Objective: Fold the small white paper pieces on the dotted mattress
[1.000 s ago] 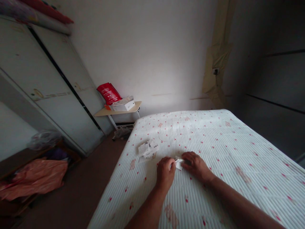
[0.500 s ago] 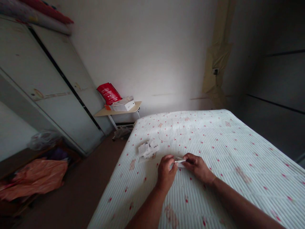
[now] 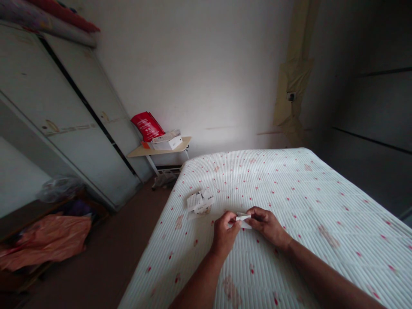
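Between my two hands is a small folded piece of white paper [image 3: 243,218], above the bed. My left hand [image 3: 225,229] pinches its left end between thumb and fingers. The right end is gripped by my right hand [image 3: 265,225], thumb and fingers closed on it. Part of the paper hangs below the fold, and its ends are hidden by my fingers. Just left of my hands lies a loose pile of printed paper pieces [image 3: 199,202] on the bedspread [image 3: 289,193], which is white, ribbed and dotted with red.
A small table [image 3: 141,151] beyond the bed's far left corner bears a red bag [image 3: 148,126] and a white box [image 3: 172,143]. A wardrobe [image 3: 74,128] stands left. An orange plastic bag [image 3: 54,236] lies low at left. A wall socket [image 3: 291,96] is at back right.
The folded paper has tilted a little, so more of its white face shows between my hands. My left hand has shifted slightly; my right hand has stayed nearly still.
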Available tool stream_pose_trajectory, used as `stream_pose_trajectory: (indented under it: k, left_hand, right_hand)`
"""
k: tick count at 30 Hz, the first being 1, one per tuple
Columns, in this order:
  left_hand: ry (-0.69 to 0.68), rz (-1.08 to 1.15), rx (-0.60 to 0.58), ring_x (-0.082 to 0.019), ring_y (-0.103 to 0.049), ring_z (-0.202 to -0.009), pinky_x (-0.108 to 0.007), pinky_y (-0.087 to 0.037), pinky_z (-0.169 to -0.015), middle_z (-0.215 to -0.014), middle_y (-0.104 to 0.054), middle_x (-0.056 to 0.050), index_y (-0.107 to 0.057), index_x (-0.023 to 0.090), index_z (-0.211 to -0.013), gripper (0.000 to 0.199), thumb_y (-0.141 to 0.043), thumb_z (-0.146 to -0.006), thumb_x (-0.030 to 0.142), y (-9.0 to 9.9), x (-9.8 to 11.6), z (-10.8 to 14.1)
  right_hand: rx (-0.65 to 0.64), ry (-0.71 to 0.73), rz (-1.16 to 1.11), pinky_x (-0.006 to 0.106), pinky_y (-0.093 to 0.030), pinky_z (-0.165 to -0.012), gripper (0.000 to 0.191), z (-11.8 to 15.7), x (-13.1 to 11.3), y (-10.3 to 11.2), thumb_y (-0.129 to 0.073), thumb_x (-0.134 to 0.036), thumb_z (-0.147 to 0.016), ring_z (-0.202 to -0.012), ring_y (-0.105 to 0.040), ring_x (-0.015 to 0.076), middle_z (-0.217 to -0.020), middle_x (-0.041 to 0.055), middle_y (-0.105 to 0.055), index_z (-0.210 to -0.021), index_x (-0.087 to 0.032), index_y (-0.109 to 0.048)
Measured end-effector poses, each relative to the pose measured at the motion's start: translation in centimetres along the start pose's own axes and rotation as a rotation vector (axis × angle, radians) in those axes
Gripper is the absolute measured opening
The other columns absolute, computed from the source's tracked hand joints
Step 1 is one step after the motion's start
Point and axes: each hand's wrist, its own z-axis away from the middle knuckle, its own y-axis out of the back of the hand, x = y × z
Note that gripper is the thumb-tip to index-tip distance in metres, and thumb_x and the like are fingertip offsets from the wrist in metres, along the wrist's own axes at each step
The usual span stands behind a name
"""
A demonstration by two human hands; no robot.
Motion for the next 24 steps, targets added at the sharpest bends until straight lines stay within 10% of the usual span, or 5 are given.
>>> stream_pose_trajectory:
  k: [24]
  left_hand:
    - [0.191, 0.285, -0.002, -0.010, -0.044, -0.057, -0.019, -0.036, -0.054, -0.058, -0.047, 0.003, -0.054, 0.014, -0.068, 0.026, -0.054, -0.074, 0.038, -0.12, -0.09, -0.18]
  right_hand:
    - [-0.028, 0.014, -0.044, 0.029, -0.045, -0.070, 0.031, 0.25, -0.48, -0.02, -0.065, -0.042, -0.071, -0.074, -0.057, 0.0162, -0.076, 0.0020, -0.061, -0.089, -0.016, -0.062]
